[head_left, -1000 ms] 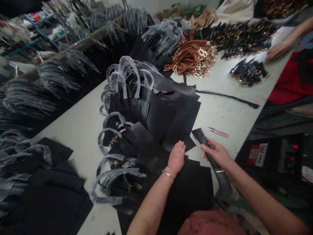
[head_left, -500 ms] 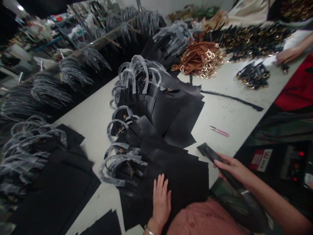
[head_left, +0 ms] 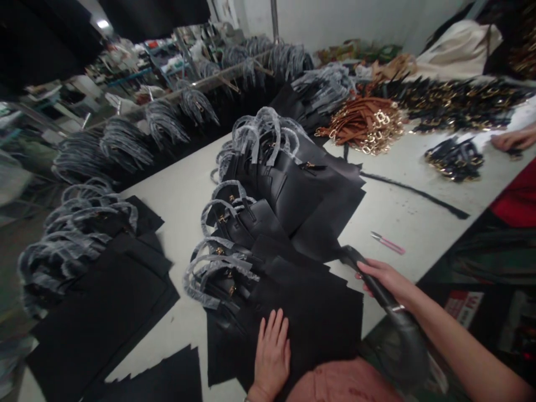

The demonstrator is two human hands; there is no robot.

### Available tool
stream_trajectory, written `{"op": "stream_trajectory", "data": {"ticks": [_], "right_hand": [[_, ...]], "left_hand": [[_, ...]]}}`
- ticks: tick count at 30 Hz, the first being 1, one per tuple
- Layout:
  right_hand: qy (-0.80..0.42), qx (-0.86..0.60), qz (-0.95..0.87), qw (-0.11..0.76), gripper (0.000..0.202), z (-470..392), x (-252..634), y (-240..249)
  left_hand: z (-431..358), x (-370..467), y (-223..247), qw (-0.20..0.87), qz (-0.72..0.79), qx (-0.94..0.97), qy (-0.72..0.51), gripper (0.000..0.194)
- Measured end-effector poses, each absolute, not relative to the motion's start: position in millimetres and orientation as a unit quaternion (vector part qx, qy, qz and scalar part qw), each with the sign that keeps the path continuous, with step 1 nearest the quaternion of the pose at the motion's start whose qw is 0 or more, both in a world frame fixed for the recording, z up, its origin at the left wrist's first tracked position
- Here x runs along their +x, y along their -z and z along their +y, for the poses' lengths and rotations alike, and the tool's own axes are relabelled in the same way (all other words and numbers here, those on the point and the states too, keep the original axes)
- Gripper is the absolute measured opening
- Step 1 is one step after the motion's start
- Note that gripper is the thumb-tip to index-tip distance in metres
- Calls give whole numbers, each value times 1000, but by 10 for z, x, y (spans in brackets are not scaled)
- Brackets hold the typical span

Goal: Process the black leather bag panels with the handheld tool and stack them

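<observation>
My left hand [head_left: 273, 353] lies flat on a stack of black leather bag panels [head_left: 318, 318], fingers stretched out. White-wrapped handles [head_left: 200, 287] with small gold fittings stand up from the left end of this stack. In my right hand [head_left: 391, 282] is a long black nozzle tool [head_left: 380, 295], with the fingers closed round its shaft. Its flat tip is beside the right edge of the panels, and the thick rear part hangs off the table edge. Behind, more black bag panels [head_left: 326, 195] with wrapped handles overlap one another.
Pink thread snips [head_left: 391, 244] lie right of the stacks, near a thin black strip [head_left: 419, 192]. Brown straps [head_left: 355, 120] with gold buckles and black straps [head_left: 456, 159] are heaped farther back. Another person's hand [head_left: 513, 139] is at the right edge. More panels [head_left: 104, 296] lie left.
The view has shifted, so the table's contents appear farther right and lower. The nozzle tip has come closer to the panels behind the front stack. My left hand still rests on the stack.
</observation>
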State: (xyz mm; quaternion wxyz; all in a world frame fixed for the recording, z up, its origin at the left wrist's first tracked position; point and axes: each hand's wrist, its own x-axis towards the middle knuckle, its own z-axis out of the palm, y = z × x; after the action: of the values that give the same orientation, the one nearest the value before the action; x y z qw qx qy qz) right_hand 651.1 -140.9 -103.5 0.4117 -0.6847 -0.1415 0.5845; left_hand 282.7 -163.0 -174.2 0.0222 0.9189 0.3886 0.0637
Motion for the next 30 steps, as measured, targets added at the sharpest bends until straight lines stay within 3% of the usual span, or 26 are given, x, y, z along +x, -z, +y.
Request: {"op": "stream_trajectory", "data": {"ticks": [5,10,18,23,30], "right_hand": [[-509,-717,-169,445,37,-1210,6506,1106],[-422,-747,-192,476,55,-1282,6617,1025],[-581,-700,-305,281,81,-1565,5995,893],[-656,-616,-364,241,79,-1314,5322,987],[-650,-595,-415,226,74,-794,4806,1159]], "left_hand": [[-1626,2824,1716,25,390,918,-70,47],[-1630,2822,1707,34,398,915,-63,47],[-1632,2834,1656,94,406,907,-60,47],[-1640,2822,1654,112,413,900,-84,46],[-1647,2795,1645,122,417,895,-103,44]]}}
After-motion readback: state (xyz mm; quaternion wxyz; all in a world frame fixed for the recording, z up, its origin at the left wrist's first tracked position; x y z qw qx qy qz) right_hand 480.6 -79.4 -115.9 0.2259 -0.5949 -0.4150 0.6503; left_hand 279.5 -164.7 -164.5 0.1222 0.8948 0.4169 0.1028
